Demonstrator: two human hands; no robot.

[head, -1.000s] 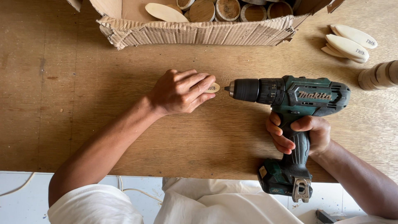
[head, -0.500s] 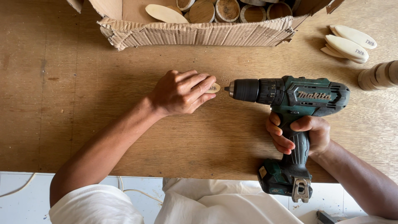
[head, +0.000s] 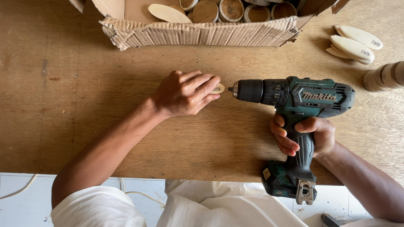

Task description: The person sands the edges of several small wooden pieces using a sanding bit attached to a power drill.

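Nothing has shifted over the last second: the left hand (head: 185, 93) still presses the wooden piece (head: 219, 88) flat on the desk (head: 84, 105), while the right hand (head: 309, 136), grip closed around the drill (head: 294, 101), keeps its tip just right of the piece.

The left hand (head: 185, 93) covers nearly all of the small wooden oval (head: 219, 88), only its tip showing; the drill's (head: 294, 109) bit is too small to make out; the cardboard box (head: 202, 31) is cut off at the top edge; the stack of wooden discs (head: 385, 75) runs past the right edge.
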